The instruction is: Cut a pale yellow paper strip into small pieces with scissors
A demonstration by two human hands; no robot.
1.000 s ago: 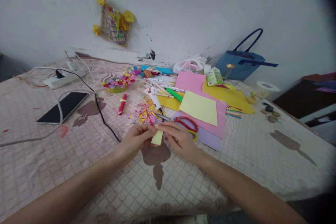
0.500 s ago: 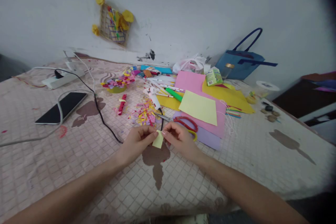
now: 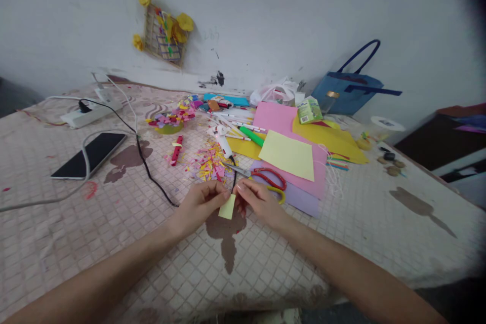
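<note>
- Patterned cloth [image 3: 379, 212]: covers table, everything below sits on it.
- Blue bag [image 3: 341, 96]: back right, by wall.
- Pink sheet [image 3: 274, 116]: right of center, partly covered.
- Pale yellow sheet [image 3: 287, 156]: on pink sheet.
- Phone [image 3: 89, 156]: left side, screen dark, cable across it.
- Left hand [image 3: 201, 205]: thumb and fingers pinched shut on slip's top end.
- Right hand [image 3: 261, 202]: fingers bent, tips just beside slip; can't tell if touching or how far open.
- Scissors [image 3: 281, 178]: beyond right hand, red and yellow handles.
- Glue gun [image 3: 224, 144]: beside paper scraps [image 3: 212, 159].
- Pale yellow slip [image 3: 227, 208]: front center, hanging from left fingertips.
</note>
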